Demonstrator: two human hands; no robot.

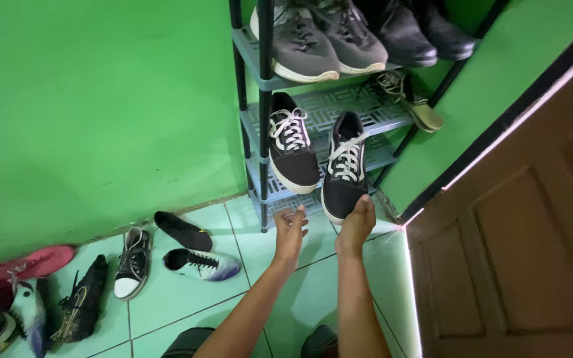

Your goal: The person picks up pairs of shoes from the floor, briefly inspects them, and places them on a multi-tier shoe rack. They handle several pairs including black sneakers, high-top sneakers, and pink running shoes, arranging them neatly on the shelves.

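My right hand (356,222) cups the toe of the black canvas sneaker with white laces (343,174), supporting it at the grey plastic shoe rack's (379,118) lower shelf edge beside its mate (292,149). My left hand (290,229) hovers released.

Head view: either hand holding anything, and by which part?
The right hand holds the black canvas sneaker with white laces by its toe end, at the shoe rack shelf. The left hand is open, holding nothing.
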